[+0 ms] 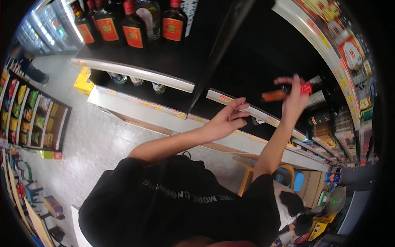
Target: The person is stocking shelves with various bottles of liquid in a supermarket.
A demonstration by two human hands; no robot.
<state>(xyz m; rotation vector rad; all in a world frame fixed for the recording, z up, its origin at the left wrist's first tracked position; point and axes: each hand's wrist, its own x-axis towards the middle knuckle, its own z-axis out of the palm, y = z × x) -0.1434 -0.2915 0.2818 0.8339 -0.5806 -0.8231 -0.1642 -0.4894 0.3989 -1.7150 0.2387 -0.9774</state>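
My right hand (293,101) is wrapped round the neck of a dark liquor bottle with a red cap (305,88) and an orange label (273,96). That bottle is tilted on its side above the black right-hand shelf (251,61), and the hand hides part of it. My left hand (227,118) hovers before the shelf's front edge, fingers spread, holding nothing. Close to my right hand stand dark bottles with pale labels (317,99). On the upper left shelf (164,59), several similar flat bottles (133,31) with red caps stand beside a clear bottle (149,20).
Price strips line the shelf edges (135,72). Below are a few more bottles (158,87). A snack rack (33,111) stands left, with a person (35,72) beyond. Behind me at right are a wooden chair (246,177) and another person in black and white (288,201).
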